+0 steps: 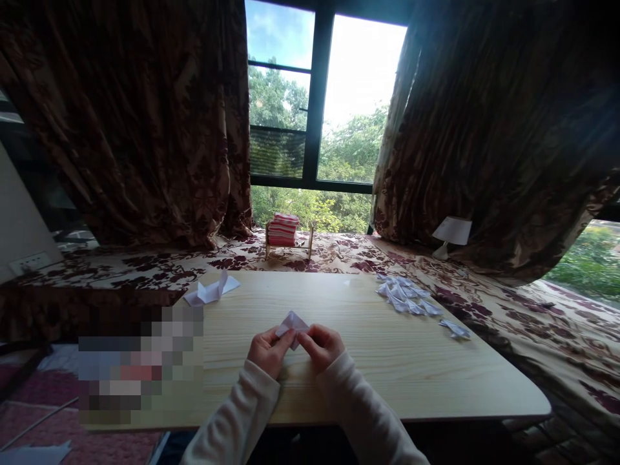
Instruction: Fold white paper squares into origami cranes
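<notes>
A small folded piece of pale paper (292,323) is pinched between both my hands above the middle of a light wooden table (368,361). My left hand (268,351) grips its left side with closed fingers. My right hand (320,346) grips its right side the same way. Both sleeves are cream-coloured.
Several folded paper pieces (404,298) lie at the table's far right, one more (455,329) near the right edge. Loose white paper (212,291) sits at the far left corner. A tiny wooden bed with striped bedding (287,236) and a small lamp (450,234) stand on the floral ledge under the window.
</notes>
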### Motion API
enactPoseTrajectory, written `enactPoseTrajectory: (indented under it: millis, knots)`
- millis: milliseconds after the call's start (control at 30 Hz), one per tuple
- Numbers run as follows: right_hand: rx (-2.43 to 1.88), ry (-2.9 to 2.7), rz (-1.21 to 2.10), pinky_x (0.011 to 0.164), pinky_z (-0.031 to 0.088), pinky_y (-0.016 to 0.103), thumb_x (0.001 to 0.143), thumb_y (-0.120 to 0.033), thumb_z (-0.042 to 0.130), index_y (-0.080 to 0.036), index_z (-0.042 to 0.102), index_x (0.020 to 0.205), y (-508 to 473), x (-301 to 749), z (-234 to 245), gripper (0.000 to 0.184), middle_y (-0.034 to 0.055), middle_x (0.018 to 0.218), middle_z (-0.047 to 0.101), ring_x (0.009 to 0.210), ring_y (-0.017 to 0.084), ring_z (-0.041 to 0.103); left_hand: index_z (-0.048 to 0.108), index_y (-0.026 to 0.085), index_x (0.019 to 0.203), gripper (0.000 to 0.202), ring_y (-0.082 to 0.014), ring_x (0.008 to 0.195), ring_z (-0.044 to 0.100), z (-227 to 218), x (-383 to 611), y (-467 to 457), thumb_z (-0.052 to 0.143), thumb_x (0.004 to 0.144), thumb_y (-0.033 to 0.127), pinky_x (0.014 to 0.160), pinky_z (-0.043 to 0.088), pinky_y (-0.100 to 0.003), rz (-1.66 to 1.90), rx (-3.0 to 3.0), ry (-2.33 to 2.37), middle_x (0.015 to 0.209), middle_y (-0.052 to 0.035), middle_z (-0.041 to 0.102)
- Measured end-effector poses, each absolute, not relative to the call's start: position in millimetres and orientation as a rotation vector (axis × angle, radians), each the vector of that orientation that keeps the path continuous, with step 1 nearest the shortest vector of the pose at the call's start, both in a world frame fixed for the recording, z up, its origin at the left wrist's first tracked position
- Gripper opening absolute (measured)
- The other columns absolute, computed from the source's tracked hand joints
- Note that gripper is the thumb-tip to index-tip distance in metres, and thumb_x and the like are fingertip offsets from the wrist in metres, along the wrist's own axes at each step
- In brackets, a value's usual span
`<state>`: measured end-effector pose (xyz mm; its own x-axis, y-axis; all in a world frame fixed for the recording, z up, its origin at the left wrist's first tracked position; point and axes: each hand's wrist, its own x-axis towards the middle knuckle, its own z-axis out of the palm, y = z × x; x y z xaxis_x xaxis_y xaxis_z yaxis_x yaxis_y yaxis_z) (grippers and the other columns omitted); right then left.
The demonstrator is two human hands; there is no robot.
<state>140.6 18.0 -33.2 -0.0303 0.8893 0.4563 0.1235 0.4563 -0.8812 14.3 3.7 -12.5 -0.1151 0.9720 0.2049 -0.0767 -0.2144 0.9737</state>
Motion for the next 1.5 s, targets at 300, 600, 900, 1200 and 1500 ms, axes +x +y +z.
enactPoseTrajectory:
  millis: [300, 600, 900, 1200, 1500]
  knots:
    - [-0.812, -1.552, 0.684, 0.048, 0.041, 0.021, 0.067, -0.02, 0.056, -0.018, 0.062, 0.083, 15, 151, -22, 0.017, 0.0018, 0.073, 0.054, 0.063, 0.013, 0.052, 0.068, 0.013, 0.057, 0.016, -0.0123, 0.048, 0.049, -18, 18, 3, 0.06, 0.056, 0.027, 0.048, 0.036, -0.022, 1.385, 1.321, 1.123, 0.047, 0.0005, 0.058]
    - [-0.802, -1.607, 0.569, 0.044, 0.041, 0.02, 0.069, -0.017, 0.054, -0.017, 0.059, 0.071, 20, 152, -32, 0.005, 0.0004, 0.064, 0.054, 0.054, 0.01, 0.05, 0.067, 0.011, 0.062, 0.024, -0.0134, 0.05, 0.052, -20, 17, 4, 0.059, 0.06, 0.033, 0.049, 0.039, -0.022, 1.377, 1.36, 1.159, 0.05, -0.0006, 0.059]
    - [-0.764, -1.711, 0.383, 0.043, 0.04, 0.021, 0.068, -0.014, 0.055, -0.018, 0.058, 0.066, 19, 159, -27, 0.006, -0.0007, 0.063, 0.051, 0.048, 0.008, 0.045, 0.067, 0.013, 0.066, 0.02, -0.0147, 0.057, 0.055, -21, 18, 5, 0.057, 0.059, 0.029, 0.055, 0.042, -0.023, 1.374, 1.474, 1.167, 0.058, -0.0014, 0.063]
    - [-0.835, -1.809, 0.207, 0.044, 0.039, 0.02, 0.069, -0.013, 0.052, -0.019, 0.055, 0.069, 11, 157, -25, 0.007, -0.0028, 0.059, 0.047, 0.048, 0.008, 0.044, 0.069, 0.012, 0.068, 0.019, -0.0135, 0.054, 0.054, -13, 17, 1, 0.055, 0.06, 0.022, 0.052, 0.041, -0.022, 1.319, 1.551, 1.191, 0.057, -0.0005, 0.063]
    - [-0.883, -2.016, -0.093, 0.053, 0.036, 0.023, 0.072, -0.012, 0.049, -0.019, 0.057, 0.069, 7, 165, -13, 0.01, -0.0005, 0.06, 0.051, 0.058, 0.012, 0.046, 0.068, 0.011, 0.065, 0.018, -0.0126, 0.05, 0.052, -12, 19, 0, 0.055, 0.06, 0.022, 0.05, 0.04, -0.022, 1.277, 1.551, 1.23, 0.053, 0.0007, 0.061]
